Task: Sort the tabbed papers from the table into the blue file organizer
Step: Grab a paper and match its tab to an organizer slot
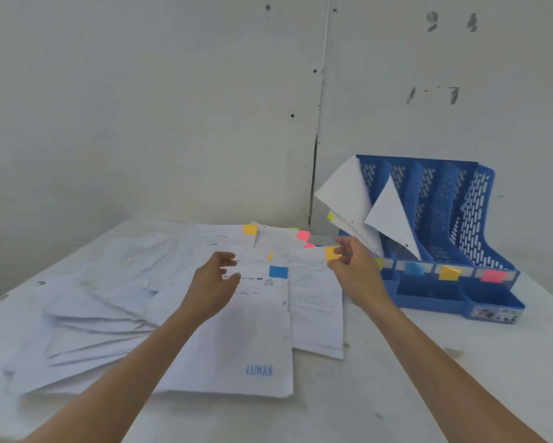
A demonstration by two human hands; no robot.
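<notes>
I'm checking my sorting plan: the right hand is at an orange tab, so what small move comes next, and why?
Probably lift that sheet off the pile: the right hand pinches its orange tab, matching the orange label on the organizer.

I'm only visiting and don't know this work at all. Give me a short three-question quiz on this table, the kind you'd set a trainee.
1. Multiple choice: what colour is the tab that the right hand pinches? A green, B orange-yellow, C pink.
2. True or false: every compartment of the blue file organizer already holds paper.
3. Fill in: the label on the front of the rightmost compartment is ____.

Key: 1 B. 2 False: sheets stand only in the two leftmost compartments. 3 pink.
</notes>
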